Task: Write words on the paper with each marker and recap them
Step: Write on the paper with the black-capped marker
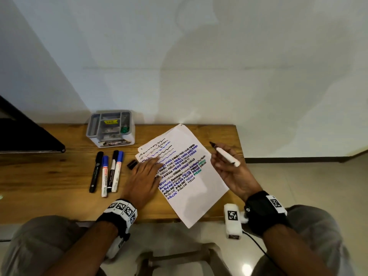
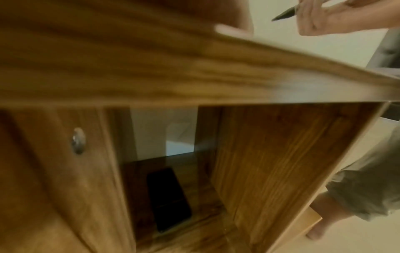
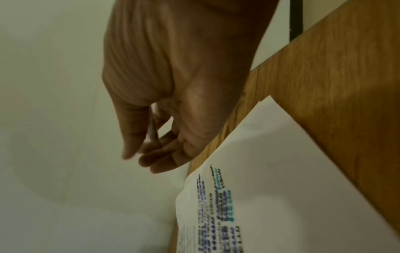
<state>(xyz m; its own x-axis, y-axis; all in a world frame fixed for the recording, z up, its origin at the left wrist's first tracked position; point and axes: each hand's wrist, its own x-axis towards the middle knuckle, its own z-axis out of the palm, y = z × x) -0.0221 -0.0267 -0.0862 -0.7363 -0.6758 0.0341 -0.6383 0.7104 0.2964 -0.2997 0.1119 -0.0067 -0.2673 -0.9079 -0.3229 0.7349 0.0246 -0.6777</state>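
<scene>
A white sheet of paper point(image 1: 191, 176) lies askew on the wooden desk point(image 1: 59, 176), filled with rows of black, blue and green words and wavy lines. My left hand point(image 1: 146, 172) rests flat on its left part, fingers straight. My right hand point(image 1: 225, 160) is raised over the paper's right edge and holds an uncapped white marker point(image 1: 227, 154), its dark tip pointing up and left. A loose black cap point(image 1: 132, 164) lies just left of my left hand. In the right wrist view my right hand point(image 3: 151, 137) hangs beside the paper point(image 3: 281, 188).
Several capped markers, black and blue, point(image 1: 107, 174) lie side by side left of the paper. A grey organiser box point(image 1: 110, 129) stands at the back by the wall. A black laptop point(image 1: 23, 136) sits far left. A dark phone point(image 2: 168, 198) lies on the shelf under the desk.
</scene>
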